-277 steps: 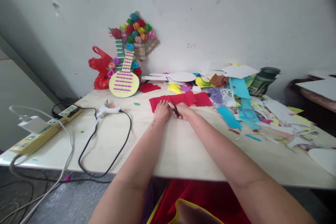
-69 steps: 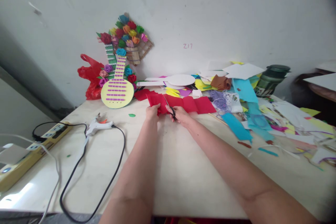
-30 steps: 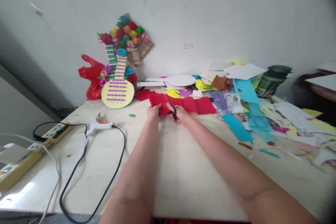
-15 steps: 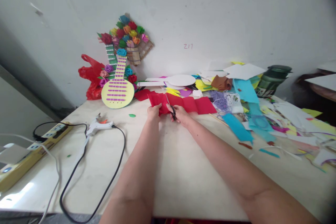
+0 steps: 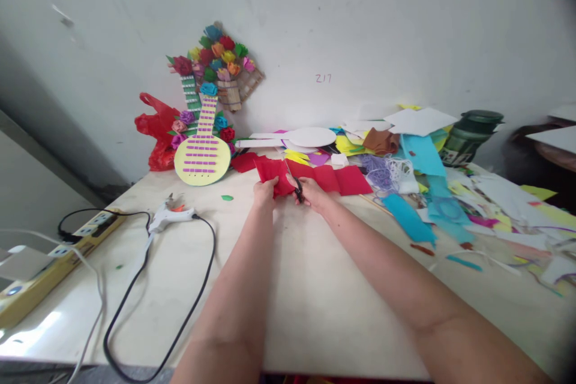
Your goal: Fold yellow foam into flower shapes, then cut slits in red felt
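Observation:
A strip of red crepe paper (image 5: 353, 180) with fold lines lies across the middle of the table. My left hand (image 5: 265, 189) is closed on the paper near its left end. In my right hand (image 5: 310, 193) is a pair of scissors (image 5: 297, 189) with dark handles; the blades point up and away, over the red paper. How far the blades have cut in is too small to tell. Behind my left hand lies another red piece (image 5: 245, 162), and yellow scraps (image 5: 297, 158) lie behind the strip.
Left of me are a white glue gun (image 5: 168, 216) with a looping black cord and a yellow power strip (image 5: 58, 258). A banjo-shaped paper craft (image 5: 202, 161) stands by the wall. Paper scraps, purple yarn (image 5: 377, 171) and a dark green bottle (image 5: 470, 138) crowd the right side.
Hardly anything differs. Both hands keep their hold on the paper and scissors, and the whole view has shifted slightly.

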The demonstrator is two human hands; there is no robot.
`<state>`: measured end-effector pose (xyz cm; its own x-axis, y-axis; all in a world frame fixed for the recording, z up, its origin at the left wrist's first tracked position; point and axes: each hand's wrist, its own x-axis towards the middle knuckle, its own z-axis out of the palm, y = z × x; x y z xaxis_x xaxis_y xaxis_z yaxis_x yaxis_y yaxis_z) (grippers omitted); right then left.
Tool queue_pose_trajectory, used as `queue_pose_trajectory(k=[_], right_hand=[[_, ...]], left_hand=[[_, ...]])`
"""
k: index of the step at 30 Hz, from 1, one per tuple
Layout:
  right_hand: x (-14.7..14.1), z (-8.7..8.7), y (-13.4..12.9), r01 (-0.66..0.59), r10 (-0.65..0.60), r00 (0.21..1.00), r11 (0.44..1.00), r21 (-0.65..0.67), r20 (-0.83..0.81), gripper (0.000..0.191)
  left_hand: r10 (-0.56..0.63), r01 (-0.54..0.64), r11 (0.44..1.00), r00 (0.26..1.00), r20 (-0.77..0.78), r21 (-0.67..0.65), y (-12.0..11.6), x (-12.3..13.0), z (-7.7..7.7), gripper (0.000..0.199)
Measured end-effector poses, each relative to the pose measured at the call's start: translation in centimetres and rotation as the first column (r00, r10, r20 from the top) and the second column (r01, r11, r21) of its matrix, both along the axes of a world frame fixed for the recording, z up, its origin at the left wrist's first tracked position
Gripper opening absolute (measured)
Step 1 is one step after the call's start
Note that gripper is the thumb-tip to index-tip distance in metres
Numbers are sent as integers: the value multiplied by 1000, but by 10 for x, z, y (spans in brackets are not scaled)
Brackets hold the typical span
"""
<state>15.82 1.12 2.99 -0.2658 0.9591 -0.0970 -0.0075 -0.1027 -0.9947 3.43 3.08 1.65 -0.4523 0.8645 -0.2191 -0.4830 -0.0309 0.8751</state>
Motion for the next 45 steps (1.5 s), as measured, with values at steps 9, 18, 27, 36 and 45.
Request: queue_pose_trajectory(k=[9, 18, 27, 36, 45], right_hand=[[-1, -2, 1, 13, -13, 999, 1000, 0, -35, 45], [-1, -1, -2, 28, -28, 999, 999, 16, -36, 42], [-1, -3, -2, 41, -41, 999, 997, 67, -1, 39], [3, 3, 1, -15, 16, 999, 999, 30, -38, 42], [5, 1, 12, -7, 7, 1000, 1000, 27, -21, 42]], left_hand=[[-7, 7, 1000, 1000, -8, 18, 2, -1, -4, 16], [-18, 18, 999, 1000, -3, 28, 5, -4, -7, 19], [-17, 17, 1000, 1000, 3, 12, 1, -1, -2, 15], [-19, 18, 999, 1000, 18, 28, 1, -1, -1, 15], [-22, 21, 999, 1000, 14, 25, -5, 1, 4, 16]])
